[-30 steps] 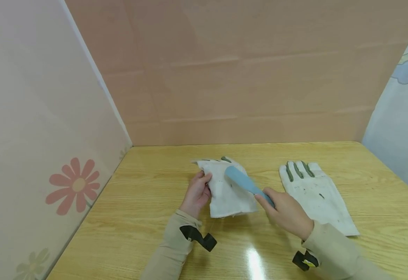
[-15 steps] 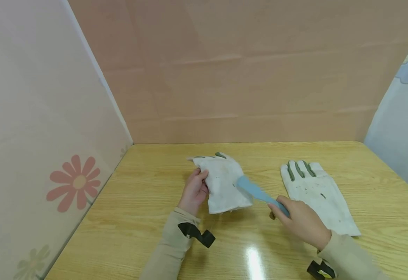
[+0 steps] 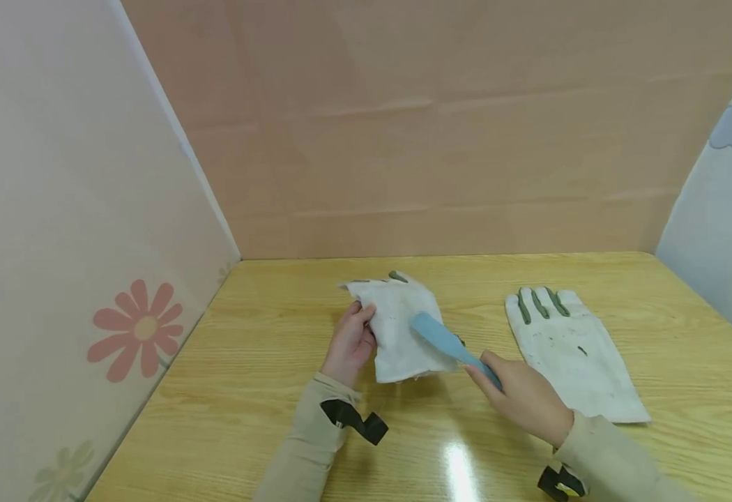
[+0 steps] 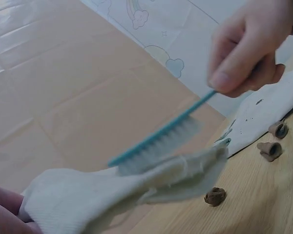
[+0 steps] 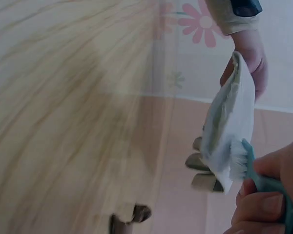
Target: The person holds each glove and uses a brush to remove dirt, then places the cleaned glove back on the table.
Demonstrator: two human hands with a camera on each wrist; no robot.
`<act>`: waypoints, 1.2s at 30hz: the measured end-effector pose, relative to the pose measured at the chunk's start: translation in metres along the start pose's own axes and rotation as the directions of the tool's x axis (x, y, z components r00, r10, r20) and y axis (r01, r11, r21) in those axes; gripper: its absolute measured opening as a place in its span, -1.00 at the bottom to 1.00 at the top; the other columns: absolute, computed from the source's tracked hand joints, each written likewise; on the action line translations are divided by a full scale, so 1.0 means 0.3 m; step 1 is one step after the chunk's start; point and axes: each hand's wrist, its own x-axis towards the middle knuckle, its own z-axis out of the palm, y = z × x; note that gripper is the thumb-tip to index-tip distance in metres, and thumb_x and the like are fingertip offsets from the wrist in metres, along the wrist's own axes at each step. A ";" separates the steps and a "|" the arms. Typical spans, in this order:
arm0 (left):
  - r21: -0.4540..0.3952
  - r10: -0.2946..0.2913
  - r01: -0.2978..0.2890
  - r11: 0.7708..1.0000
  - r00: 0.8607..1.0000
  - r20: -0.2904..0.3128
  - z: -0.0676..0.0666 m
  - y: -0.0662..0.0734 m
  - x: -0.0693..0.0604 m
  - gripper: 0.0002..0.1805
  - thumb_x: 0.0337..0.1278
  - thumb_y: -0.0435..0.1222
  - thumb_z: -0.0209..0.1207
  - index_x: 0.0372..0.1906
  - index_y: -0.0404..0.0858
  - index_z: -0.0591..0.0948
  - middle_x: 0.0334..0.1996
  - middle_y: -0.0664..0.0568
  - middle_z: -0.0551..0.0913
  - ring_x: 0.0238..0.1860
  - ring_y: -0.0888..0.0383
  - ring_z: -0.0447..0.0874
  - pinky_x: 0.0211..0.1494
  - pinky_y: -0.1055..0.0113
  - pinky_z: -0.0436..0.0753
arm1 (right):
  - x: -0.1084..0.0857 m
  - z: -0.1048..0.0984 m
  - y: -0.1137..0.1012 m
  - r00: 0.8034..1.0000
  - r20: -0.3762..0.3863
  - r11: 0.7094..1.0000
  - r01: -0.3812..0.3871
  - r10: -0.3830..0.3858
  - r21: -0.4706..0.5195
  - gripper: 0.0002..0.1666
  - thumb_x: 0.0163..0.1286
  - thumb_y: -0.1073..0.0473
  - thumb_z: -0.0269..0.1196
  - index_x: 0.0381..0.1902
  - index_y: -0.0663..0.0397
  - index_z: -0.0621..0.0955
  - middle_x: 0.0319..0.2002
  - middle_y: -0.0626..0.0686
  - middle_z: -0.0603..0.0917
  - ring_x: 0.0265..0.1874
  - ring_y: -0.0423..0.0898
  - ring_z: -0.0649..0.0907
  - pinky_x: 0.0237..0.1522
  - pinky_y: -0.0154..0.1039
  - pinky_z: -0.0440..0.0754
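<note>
My left hand (image 3: 350, 343) grips a white cloth glove (image 3: 397, 331) by its side, thumb on top, and holds it raised above the table. Dark green strips show at the glove's far end. In my right hand (image 3: 525, 397) is a light blue brush (image 3: 443, 340), held by the handle. Its pale bristles (image 4: 161, 146) meet the glove's upper face in the left wrist view. Seen from the right wrist, the glove (image 5: 244, 105) hangs edge-on with the bristles against it. A second white glove (image 3: 582, 369) with green strips and dark specks lies flat at the right.
Small brown lumps sit on the wooden table (image 3: 247, 390): one lump (image 4: 215, 196) below the raised glove, another lump (image 4: 270, 150) and a third lump (image 4: 278, 129) near the flat glove. A brown-papered wall (image 3: 435, 139) stands behind; a flowered wall (image 3: 58, 209) is at left.
The brush first slid right and toward me across the glove, then came back left. The glove in my left hand shifted slightly left and away, then stayed nearly still.
</note>
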 end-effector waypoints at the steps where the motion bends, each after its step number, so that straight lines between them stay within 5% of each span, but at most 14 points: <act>1: -0.006 0.003 -0.003 1.000 1.000 -0.006 -0.001 0.001 0.000 -0.50 0.41 -0.41 -0.22 0.39 -0.34 0.07 0.21 -0.09 0.30 0.21 0.08 0.38 0.33 0.20 0.31 | -0.007 -0.004 0.008 1.000 0.006 1.000 -0.016 0.016 -0.012 -0.68 0.43 0.07 0.06 -0.55 -0.02 0.36 -0.75 -0.19 0.16 -0.80 -0.38 0.09 -0.71 -0.46 0.15; 8: -0.027 0.010 -0.010 1.000 1.000 -0.005 -0.005 0.006 -0.001 -0.49 0.41 -0.42 -0.24 0.40 -0.34 0.05 0.28 -0.14 0.25 0.31 0.00 0.27 0.37 0.18 0.27 | -0.033 -0.044 0.047 0.997 -0.025 0.996 -0.069 0.068 -0.050 -0.70 0.44 0.07 0.04 -0.51 0.02 0.43 -0.78 -0.17 0.17 -0.82 -0.36 0.10 -0.75 -0.44 0.16; 13: -0.038 0.004 -0.004 0.999 1.000 -0.003 -0.007 0.007 -0.002 -0.49 0.42 -0.41 -0.25 0.41 -0.33 0.04 0.32 -0.16 0.20 0.36 -0.04 0.20 0.40 0.17 0.24 | -0.017 -0.038 0.013 0.995 -0.102 1.000 0.023 -0.022 0.008 -0.69 0.45 0.14 0.02 -0.55 0.01 0.37 -0.76 -0.19 0.18 -0.81 -0.40 0.06 -0.75 -0.45 0.15; 17: -0.044 -0.005 0.005 0.999 1.000 0.001 -0.004 0.009 -0.004 -0.48 0.42 -0.42 -0.25 0.42 -0.33 0.03 0.34 -0.18 0.17 0.38 -0.04 0.17 0.42 0.15 0.21 | -0.011 -0.012 -0.014 0.996 -0.071 0.997 0.062 -0.059 0.036 -0.72 0.45 0.14 0.03 -0.51 -0.01 0.38 -0.74 -0.21 0.17 -0.80 -0.41 0.05 -0.75 -0.46 0.15; 27: -0.051 0.005 -0.005 0.999 1.000 -0.005 0.000 0.024 -0.009 -0.48 0.42 -0.41 -0.24 0.42 -0.29 0.03 0.32 -0.15 0.20 0.36 -0.03 0.21 0.38 0.18 0.27 | -0.046 -0.024 0.040 0.996 0.002 0.993 -0.093 0.093 -0.074 -0.72 0.44 0.07 0.05 -0.48 0.01 0.46 -0.75 -0.16 0.19 -0.80 -0.35 0.12 -0.73 -0.44 0.16; 31: -0.053 0.010 -0.011 0.999 1.000 -0.007 -0.001 0.025 -0.011 -0.47 0.42 -0.41 -0.25 0.42 -0.32 0.02 0.36 -0.18 0.16 0.39 -0.06 0.17 0.41 0.16 0.23 | -0.049 -0.050 0.051 0.994 -0.053 0.990 -0.102 0.098 -0.096 -0.67 0.45 0.09 0.03 -0.55 0.03 0.38 -0.77 -0.14 0.22 -0.81 -0.34 0.14 -0.73 -0.43 0.17; 36: -0.026 0.008 -0.008 1.000 1.000 -0.011 -0.001 0.019 -0.011 -0.49 0.42 -0.41 -0.24 0.40 -0.36 0.04 0.33 -0.18 0.20 0.36 -0.04 0.22 0.38 0.18 0.26 | -0.026 -0.054 0.023 0.992 -0.121 0.999 -0.027 0.021 -0.045 -0.66 0.46 0.12 0.01 -0.55 0.03 0.34 -0.77 -0.15 0.20 -0.81 -0.37 0.09 -0.74 -0.43 0.15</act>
